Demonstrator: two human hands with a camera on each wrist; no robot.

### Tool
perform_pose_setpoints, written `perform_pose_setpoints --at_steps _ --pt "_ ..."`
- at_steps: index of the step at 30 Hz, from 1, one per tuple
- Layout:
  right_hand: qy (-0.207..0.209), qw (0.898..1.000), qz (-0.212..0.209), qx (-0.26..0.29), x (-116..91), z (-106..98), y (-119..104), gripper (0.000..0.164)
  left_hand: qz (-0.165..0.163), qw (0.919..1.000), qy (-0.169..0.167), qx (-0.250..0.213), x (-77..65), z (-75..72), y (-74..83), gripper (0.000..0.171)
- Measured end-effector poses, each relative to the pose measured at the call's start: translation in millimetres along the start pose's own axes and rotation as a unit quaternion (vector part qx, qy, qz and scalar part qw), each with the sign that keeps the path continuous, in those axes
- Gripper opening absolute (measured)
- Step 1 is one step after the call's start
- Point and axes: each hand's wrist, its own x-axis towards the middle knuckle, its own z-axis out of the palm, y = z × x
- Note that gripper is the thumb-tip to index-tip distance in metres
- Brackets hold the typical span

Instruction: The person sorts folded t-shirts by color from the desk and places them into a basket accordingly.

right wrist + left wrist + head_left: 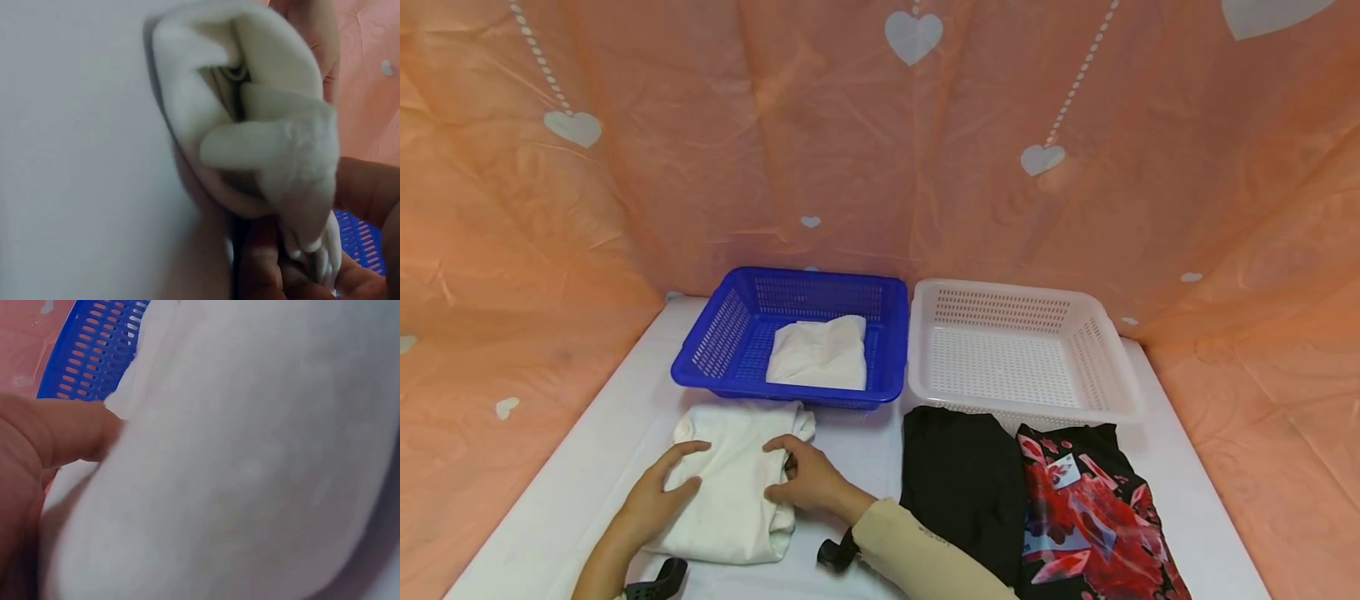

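Note:
A folded white garment [733, 483] lies on the white table in front of the blue basket, its layers showing along the right edge in the right wrist view. My left hand [658, 496] grips its left side, thumb and forefinger spread over the top. In the left wrist view, one digit presses on the white fabric [250, 450]. My right hand [816, 479] holds the right edge, with fingers [259, 256] tucked beneath the layered fabric [275, 144] and the thumb above.
Behind stands the blue basket [700, 379] with a smaller folded white cloth [820, 354] inside. Right of it is a white basket [1022, 292]. A folded black garment [962, 492] and a black garment with red flowers [1097, 517] lie at the right. An orange curtain [850, 150] surrounds the table.

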Motion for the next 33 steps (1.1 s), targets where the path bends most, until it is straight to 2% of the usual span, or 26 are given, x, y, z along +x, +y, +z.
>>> perform_pose_setpoints --at_steps 6,14,21,25,30,33 --pt "0.008 1.0 -0.019 0.018 -2.8 1.3 0.7 0.05 0.003 0.9995 0.027 0.013 0.8 1.2 3.0 0.041" --pt "0.029 0.999 -0.025 -0.011 -2.8 1.7 0.4 0.055 0.006 0.9992 0.038 0.007 -0.4 2.7 8.9 0.041" --pt "0.029 0.999 -0.039 0.009 -10.0 -4.0 -2.0 0.053 0.01 0.9984 0.05 0.026 -3.8 6.6 11.4 0.04" --pt "0.026 0.998 -0.063 0.001 -17.2 -9.4 -8.3 0.052 0.015 0.9983 0.055 0.005 -3.4 6.2 15.6 0.04" --pt "0.031 0.995 -0.09 -0.007 -26.5 -14.7 -18.4 0.05 -0.004 0.9983 0.047 -0.036 -5.6 2.2 26.0 0.04" --pt "0.034 0.994 -0.101 -0.011 -32.3 -18.0 -25.0 0.05 -0.008 0.9983 0.045 -0.036 -8.5 -1.9 32.8 0.04"
